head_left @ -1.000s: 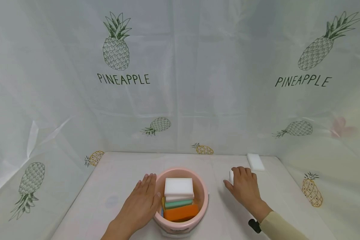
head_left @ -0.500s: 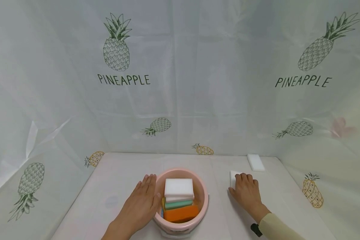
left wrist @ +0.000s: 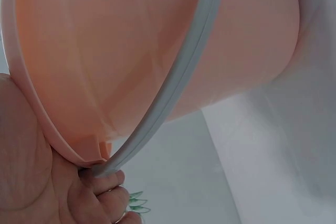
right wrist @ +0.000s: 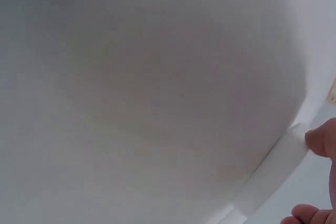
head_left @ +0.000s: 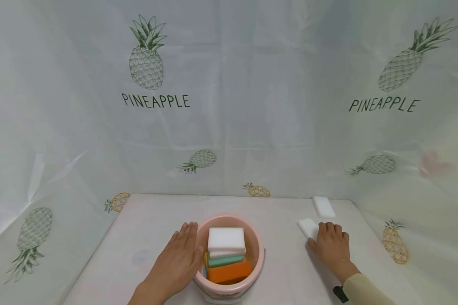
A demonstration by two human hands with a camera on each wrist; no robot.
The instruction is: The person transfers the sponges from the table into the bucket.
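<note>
A pink bucket (head_left: 257, 250) holds stacked sponges: a white sponge (head_left: 226, 239) on top, a green sponge (head_left: 226, 260) below it, and an orange sponge (head_left: 229, 273) nearest me. My left hand (head_left: 177, 258) rests against the bucket's left side with straight fingers. In the left wrist view it touches the rim beside the grey bucket handle (left wrist: 181, 72). On the right, my right hand (head_left: 333, 248) pinches the near corner of another white sponge (head_left: 308, 228) at the table. In the right wrist view, the thumb (right wrist: 321, 139) meets that sponge's end; its other fingers partly leave the frame.
A further white sponge (head_left: 323, 207) lies at the table's back right edge, just beyond the right hand. Pale cloth with pineapple prints (head_left: 267, 106) hangs behind and on both sides of the white table (head_left: 156, 212).
My right hand has moved to the right and slightly nearer me; the white sponge has turned, and more of it shows. The left hand and bucket have stayed put.
</note>
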